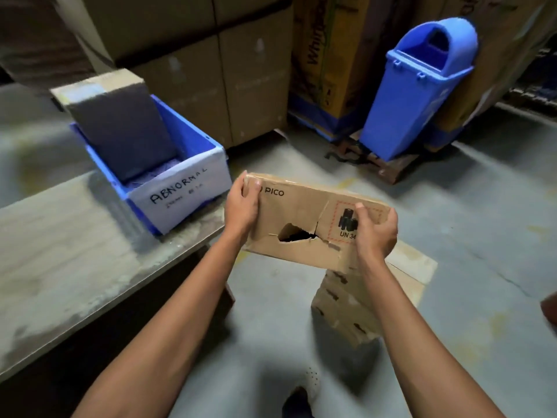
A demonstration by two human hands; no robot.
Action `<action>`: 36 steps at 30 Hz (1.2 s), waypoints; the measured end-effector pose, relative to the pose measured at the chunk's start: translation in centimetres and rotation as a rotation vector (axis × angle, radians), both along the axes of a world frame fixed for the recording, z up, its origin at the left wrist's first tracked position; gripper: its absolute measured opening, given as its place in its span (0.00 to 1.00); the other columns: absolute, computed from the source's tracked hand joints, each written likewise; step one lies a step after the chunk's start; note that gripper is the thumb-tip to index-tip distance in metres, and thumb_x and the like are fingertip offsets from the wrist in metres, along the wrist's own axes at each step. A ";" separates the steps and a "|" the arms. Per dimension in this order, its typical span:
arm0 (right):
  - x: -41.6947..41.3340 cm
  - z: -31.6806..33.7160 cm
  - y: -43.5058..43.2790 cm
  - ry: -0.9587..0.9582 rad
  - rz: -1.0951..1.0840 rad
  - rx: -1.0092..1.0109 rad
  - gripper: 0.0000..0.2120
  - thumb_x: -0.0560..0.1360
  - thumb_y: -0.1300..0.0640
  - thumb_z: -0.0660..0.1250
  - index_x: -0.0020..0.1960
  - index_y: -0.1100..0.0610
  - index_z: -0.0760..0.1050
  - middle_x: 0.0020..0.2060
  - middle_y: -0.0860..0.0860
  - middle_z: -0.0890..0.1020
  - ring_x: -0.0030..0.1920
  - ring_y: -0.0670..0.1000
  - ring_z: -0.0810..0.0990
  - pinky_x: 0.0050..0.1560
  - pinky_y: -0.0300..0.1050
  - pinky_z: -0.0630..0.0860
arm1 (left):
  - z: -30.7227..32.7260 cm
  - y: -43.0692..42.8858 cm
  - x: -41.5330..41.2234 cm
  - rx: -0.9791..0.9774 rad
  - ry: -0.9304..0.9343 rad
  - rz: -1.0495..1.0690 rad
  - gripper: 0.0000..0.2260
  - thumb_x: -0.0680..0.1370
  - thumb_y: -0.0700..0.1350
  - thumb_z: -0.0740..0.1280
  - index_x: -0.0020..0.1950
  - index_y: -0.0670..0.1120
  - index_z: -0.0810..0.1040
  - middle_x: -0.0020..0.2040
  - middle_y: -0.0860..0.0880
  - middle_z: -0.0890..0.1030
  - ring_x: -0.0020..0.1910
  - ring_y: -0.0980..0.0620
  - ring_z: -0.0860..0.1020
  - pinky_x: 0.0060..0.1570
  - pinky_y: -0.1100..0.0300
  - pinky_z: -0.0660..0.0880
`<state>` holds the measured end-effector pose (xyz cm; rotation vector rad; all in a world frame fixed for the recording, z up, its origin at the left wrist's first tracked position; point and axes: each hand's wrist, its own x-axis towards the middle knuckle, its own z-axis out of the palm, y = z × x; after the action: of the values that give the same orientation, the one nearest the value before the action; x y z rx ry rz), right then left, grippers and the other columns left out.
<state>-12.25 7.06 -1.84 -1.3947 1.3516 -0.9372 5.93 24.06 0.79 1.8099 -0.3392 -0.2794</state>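
Left hand [242,207] and right hand [376,233] clamp the torn brown cardboard box [301,208] by its ends; best carried level to the blue plastic crate [195,132].

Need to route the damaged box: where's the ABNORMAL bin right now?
In the head view, the blue ABNORMAL bin sits left on the table, just left of the torn box.

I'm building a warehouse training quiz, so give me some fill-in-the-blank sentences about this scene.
The left hand and right hand grip a cardboard box printed with the word ____.
Its near face has a torn ____.
The blue crate on the table carries the handwritten word ____.
The dustbin at the back is coloured ____.
Missing words: PICO; hole; ABNORMAL; blue.
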 end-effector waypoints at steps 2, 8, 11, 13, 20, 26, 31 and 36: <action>0.7 0.5 3.4 0.016 0.057 -0.024 0.37 0.63 0.28 0.65 0.65 0.47 0.72 0.56 0.48 0.83 0.56 0.56 0.81 0.58 0.58 0.79 | 0.2 4.5 -0.2 0.006 0.029 0.050 0.28 0.74 0.66 0.61 0.66 0.48 0.74 0.62 0.47 0.80 0.62 0.46 0.77 0.64 0.42 0.74; 4.3 0.6 13.9 0.072 0.241 -0.012 0.39 0.61 0.27 0.61 0.66 0.46 0.71 0.60 0.47 0.82 0.60 0.59 0.78 0.63 0.60 0.75 | 0.4 18.6 -1.5 -0.096 0.033 0.278 0.16 0.83 0.58 0.55 0.51 0.50 0.77 0.52 0.48 0.82 0.54 0.47 0.80 0.57 0.49 0.77; 6.8 1.3 20.5 0.099 0.383 -0.014 0.39 0.63 0.30 0.61 0.71 0.46 0.67 0.65 0.50 0.79 0.66 0.61 0.74 0.69 0.61 0.68 | -0.1 26.3 -1.3 -0.111 0.103 0.405 0.28 0.76 0.72 0.50 0.55 0.53 0.77 0.56 0.47 0.82 0.56 0.46 0.80 0.62 0.43 0.75; 8.5 2.0 24.8 0.128 0.494 -0.025 0.38 0.72 0.39 0.66 0.78 0.45 0.59 0.71 0.54 0.74 0.71 0.64 0.68 0.72 0.61 0.62 | -0.1 31.1 -1.4 -0.114 0.161 0.490 0.41 0.69 0.81 0.47 0.69 0.55 0.70 0.68 0.47 0.77 0.66 0.45 0.76 0.68 0.40 0.71; 13.9 2.6 36.4 0.159 0.910 -0.140 0.39 0.76 0.44 0.68 0.81 0.39 0.51 0.73 0.54 0.70 0.72 0.62 0.67 0.72 0.64 0.63 | -0.4 43.6 -2.4 -0.132 0.072 0.768 0.28 0.82 0.65 0.48 0.80 0.57 0.59 0.78 0.52 0.65 0.76 0.48 0.64 0.75 0.44 0.63; 19.8 1.5 41.5 -0.007 1.096 0.000 0.34 0.69 0.40 0.68 0.73 0.36 0.63 0.67 0.50 0.76 0.66 0.54 0.75 0.67 0.60 0.73 | -0.7 49.7 0.1 -0.208 0.063 0.934 0.22 0.81 0.64 0.55 0.68 0.53 0.73 0.64 0.50 0.78 0.64 0.49 0.76 0.64 0.47 0.74; 26.4 0.5 43.5 -0.112 1.151 0.048 0.16 0.77 0.53 0.71 0.64 0.48 0.73 0.57 0.48 0.80 0.55 0.49 0.81 0.53 0.47 0.80 | -1.9 52.0 4.4 -0.211 0.043 1.026 0.07 0.82 0.55 0.64 0.56 0.55 0.74 0.54 0.51 0.79 0.54 0.50 0.77 0.47 0.55 0.75; 32.1 -1.8 44.1 -0.061 1.156 0.087 0.08 0.79 0.54 0.69 0.56 0.52 0.73 0.50 0.49 0.79 0.47 0.48 0.80 0.48 0.49 0.81 | -4.9 53.2 10.9 -0.162 0.137 1.131 0.04 0.80 0.49 0.68 0.51 0.51 0.74 0.57 0.46 0.79 0.56 0.47 0.77 0.58 0.47 0.76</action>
<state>19.85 51.15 -3.66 -1.7026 0.3477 -0.1270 16.82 77.25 -4.07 1.5515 0.7404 0.4087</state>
